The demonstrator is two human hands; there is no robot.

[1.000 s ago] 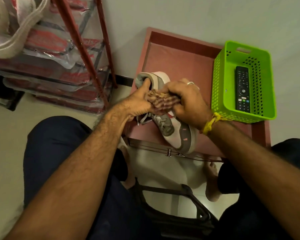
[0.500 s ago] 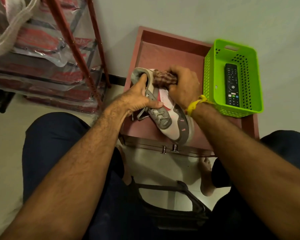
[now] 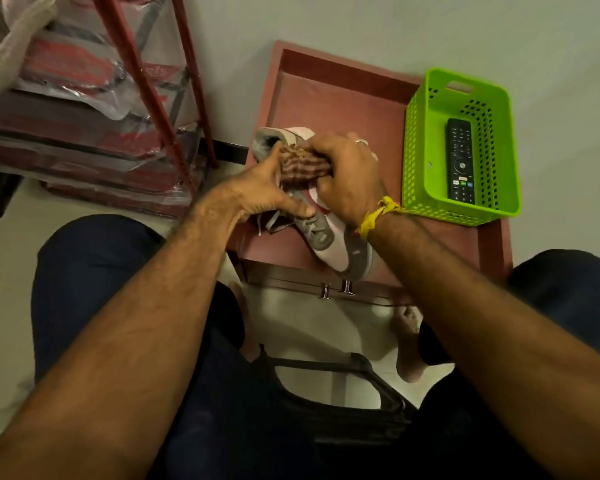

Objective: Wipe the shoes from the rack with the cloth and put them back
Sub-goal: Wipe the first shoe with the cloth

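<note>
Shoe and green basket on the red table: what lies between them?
In the head view, only the right hand gripping the checked cloth over the shoe; beyond it, bare red tabletop up to the green basket.

A grey, white and pink sneaker (image 3: 329, 244) lies on the reddish bench (image 3: 343, 105), toe at the near edge and heel toward the far wall, its grey laces trailing loose to the left. A bunched checked cloth (image 3: 300, 164) sits on the shoe's collar. The red-framed shoe rack (image 3: 146, 84) stands at far left, plastic-wrapped pairs on its shelves.
</note>
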